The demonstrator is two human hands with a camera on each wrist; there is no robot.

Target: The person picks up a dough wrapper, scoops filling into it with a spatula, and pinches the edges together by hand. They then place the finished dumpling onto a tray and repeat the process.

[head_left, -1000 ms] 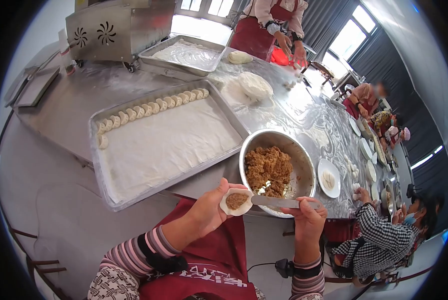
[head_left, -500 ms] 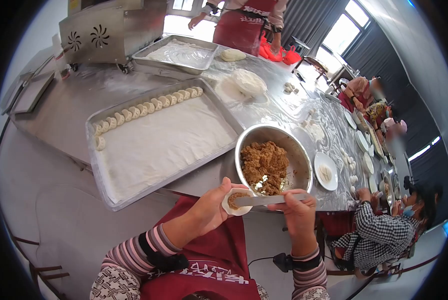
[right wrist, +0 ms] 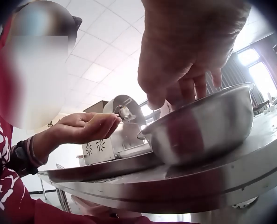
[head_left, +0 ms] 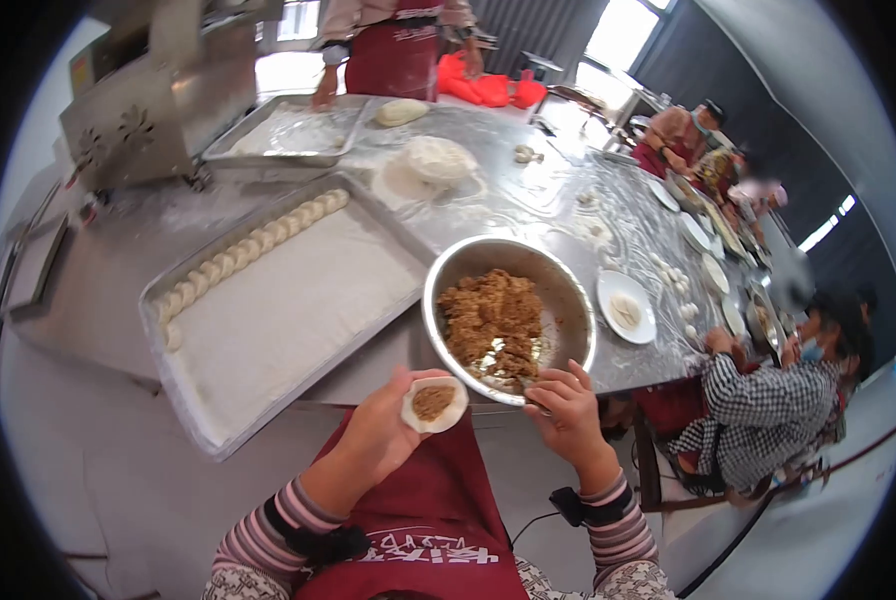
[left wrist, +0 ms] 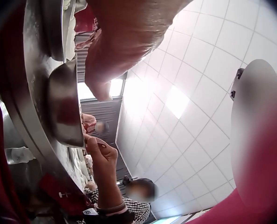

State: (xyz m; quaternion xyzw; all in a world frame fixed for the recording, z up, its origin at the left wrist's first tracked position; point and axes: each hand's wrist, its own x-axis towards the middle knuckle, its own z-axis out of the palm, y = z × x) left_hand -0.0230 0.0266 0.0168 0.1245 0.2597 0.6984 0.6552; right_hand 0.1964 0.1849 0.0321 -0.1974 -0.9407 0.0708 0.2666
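Note:
My left hand (head_left: 376,428) holds a round white dumpling wrapper (head_left: 455,408), cupped palm up, with a brown patch of filling (head_left: 433,402) on it. In the right wrist view the same left hand (right wrist: 85,128) has its fingers bent upward. At the near rim of a steel bowl (head_left: 586,335), my right hand (head_left: 571,415) has its fingers curled round a flat metal spatula, which the fingers and rim mostly hide. Brown minced filling (head_left: 493,310) is heaped in the bowl's left half. In the right wrist view, the right hand's fingers (right wrist: 200,86) reach down behind the bowl's rim.
Left of the bowl lies a large tray (head_left: 298,385) with a row of folded dumplings (head_left: 258,245). A white plate (head_left: 646,325) with wrappers stands to the right. Flour (head_left: 433,160), a second tray (head_left: 343,150) and a steel machine (head_left: 133,150) are farther back. Other people work around the table.
My right hand has drawn the spatula away from the wrapper and down to the bowl's near rim. The left hand has shifted slightly left with the wrapper. The head view has turned rightward.

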